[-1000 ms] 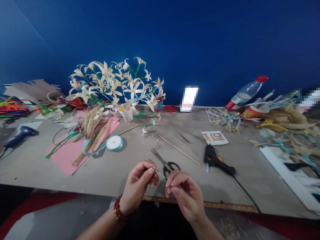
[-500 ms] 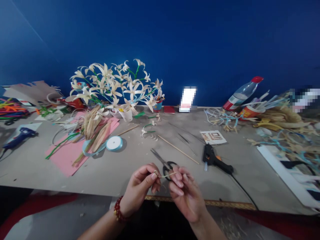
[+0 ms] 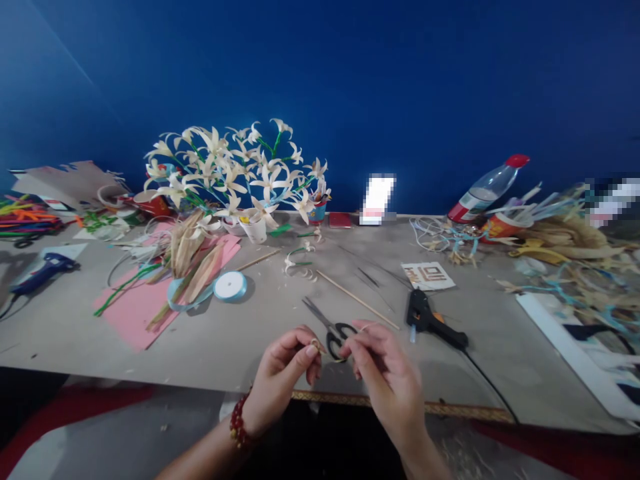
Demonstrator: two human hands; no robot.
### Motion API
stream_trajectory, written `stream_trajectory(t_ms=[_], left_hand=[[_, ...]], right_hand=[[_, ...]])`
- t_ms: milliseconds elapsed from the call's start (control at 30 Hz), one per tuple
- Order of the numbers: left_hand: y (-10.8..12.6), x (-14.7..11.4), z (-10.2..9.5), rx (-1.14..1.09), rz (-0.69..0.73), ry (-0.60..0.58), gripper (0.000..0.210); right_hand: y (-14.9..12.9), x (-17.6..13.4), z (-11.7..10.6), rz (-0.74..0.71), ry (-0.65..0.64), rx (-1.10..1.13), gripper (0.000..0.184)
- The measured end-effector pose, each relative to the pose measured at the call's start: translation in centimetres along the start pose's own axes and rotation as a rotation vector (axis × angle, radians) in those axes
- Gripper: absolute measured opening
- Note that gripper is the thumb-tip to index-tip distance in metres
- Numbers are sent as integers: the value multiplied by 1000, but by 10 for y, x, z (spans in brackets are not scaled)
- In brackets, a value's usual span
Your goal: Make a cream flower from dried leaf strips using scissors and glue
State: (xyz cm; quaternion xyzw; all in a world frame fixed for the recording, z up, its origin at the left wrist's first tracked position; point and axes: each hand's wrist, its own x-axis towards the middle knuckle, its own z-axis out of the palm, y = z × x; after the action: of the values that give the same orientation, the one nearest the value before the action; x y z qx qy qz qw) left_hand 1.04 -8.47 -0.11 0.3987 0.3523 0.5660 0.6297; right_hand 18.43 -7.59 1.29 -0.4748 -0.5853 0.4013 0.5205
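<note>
Just above the table's front edge, my left hand (image 3: 287, 363) pinches a thin, pale straw-like strip (image 3: 334, 361), which looks looped at its fingertips. My right hand (image 3: 390, 370) is closed with thumb and fingers together at the strip's other side; the exact grip point is blurred. Black-handled scissors (image 3: 320, 313) lie just beyond both hands, blades pointing away to the left, handles partly behind my right fingers. A thin wooden stick (image 3: 357, 299) rests past the scissors. Small pale flower pieces with green stems (image 3: 300, 263) lie farther back.
A black glue gun (image 3: 433, 320) with its cord lies right, near a white power strip (image 3: 570, 353). Left are a blue ribbon spool (image 3: 231, 286), pink paper (image 3: 125, 313), dried husks (image 3: 187, 250) and a blue glue gun (image 3: 45, 273). White-petalled flowers (image 3: 230, 167) and a bottle (image 3: 487, 190) stand behind.
My right hand has turned over, its back now more toward me, and its fingers have curled in. The strip sags lower between the hands. My left hand keeps nearly the same pinch.
</note>
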Motion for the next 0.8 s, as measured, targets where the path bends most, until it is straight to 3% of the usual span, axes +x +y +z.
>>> stream_trajectory(t_ms=[133, 233, 400, 800], left_hand=[[6, 0, 1, 113, 36, -43, 18], [10, -1, 1, 188, 42, -78, 19], [14, 1, 2, 248, 36, -97, 23], [11, 1, 3, 346, -18, -154, 22]], right_hand=[[-4, 4, -7, -360, -125, -403, 17], [-4, 8, -8, -466, -175, -517, 19], [-3, 9, -9, -469, -159, -507, 21], [-1, 6, -11, -476, -290, -466, 30]])
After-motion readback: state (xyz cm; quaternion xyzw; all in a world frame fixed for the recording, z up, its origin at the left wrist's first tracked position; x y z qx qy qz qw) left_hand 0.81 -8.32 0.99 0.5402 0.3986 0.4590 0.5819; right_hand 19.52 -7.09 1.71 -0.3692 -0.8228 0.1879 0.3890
